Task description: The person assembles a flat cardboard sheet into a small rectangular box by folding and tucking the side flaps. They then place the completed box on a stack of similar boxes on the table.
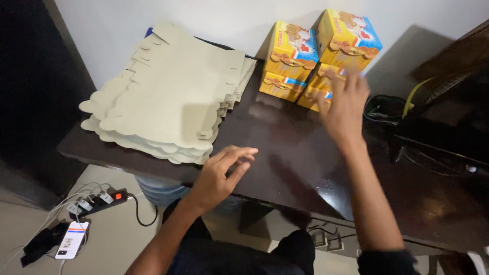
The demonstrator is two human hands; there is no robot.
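My left hand hovers over the dark wooden table, fingers apart and holding nothing, close to the near edge of a stack of flat, unfolded cardboard box blanks. My right hand reaches forward with spread fingers, blurred, just in front of a pile of assembled yellow and blue boxes stacked against the white wall. It covers part of the lower right box. Whether it touches the boxes is unclear.
Dark bags and a cable lie on the table at the right. On the floor at lower left sit a power strip with several plugs and a phone. A dark doorway is at the left.
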